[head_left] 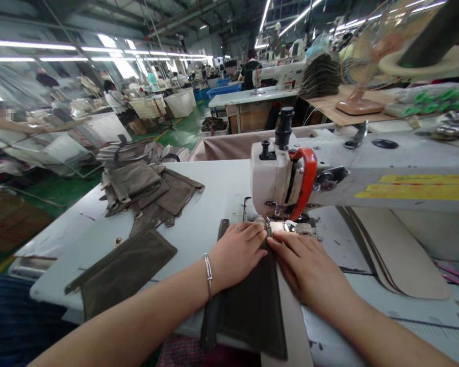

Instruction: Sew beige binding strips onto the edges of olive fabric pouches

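Note:
My left hand (239,255), with a silver bangle at the wrist, lies flat on a dark olive fabric panel (248,311), its fingers stretched toward the presser foot. Beside it, my right hand (304,260) rests with extended fingers over the edge of a beige strip (290,316) that lies under the dark panel. Both sets of fingertips are close to the needle area (268,224) of a white sewing machine (352,168) with an orange guard (305,178). The panel hangs over the table's front edge; its far end is hidden by my fingers.
To the left lie a loose olive panel (130,270) and a pile of sewn olive pieces (149,188). Beige panels (401,255) lie under the machine arm, near pink-handled scissors (457,278). A fan (361,76) stands behind. Other people work farther back.

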A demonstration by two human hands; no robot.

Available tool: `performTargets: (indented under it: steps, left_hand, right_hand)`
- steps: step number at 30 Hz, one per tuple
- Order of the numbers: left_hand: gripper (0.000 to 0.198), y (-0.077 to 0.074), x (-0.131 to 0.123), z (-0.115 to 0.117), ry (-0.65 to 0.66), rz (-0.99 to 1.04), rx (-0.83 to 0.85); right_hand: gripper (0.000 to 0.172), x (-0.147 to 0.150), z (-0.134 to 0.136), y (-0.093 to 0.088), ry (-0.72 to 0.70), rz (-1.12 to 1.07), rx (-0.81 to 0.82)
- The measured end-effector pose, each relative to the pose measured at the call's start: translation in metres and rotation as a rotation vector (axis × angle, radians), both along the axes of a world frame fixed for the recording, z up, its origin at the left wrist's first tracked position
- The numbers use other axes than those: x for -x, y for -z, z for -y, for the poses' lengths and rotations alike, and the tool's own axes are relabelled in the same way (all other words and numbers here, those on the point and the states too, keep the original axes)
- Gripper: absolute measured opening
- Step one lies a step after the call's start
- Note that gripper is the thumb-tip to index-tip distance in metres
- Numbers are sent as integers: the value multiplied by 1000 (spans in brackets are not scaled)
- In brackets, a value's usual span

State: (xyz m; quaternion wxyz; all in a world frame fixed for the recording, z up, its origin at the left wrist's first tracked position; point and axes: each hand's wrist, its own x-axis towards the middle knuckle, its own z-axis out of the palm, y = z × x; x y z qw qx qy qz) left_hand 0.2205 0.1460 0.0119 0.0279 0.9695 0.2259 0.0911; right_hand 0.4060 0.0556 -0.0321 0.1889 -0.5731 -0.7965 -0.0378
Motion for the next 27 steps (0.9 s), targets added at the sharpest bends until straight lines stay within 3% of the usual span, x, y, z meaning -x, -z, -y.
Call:
performTargets:
  steps: [27]
  left_hand:
    - [34,-2,-1,0,-22,2,6]
  right_hand:
    - [45,3,3,-3,38,65,-4]
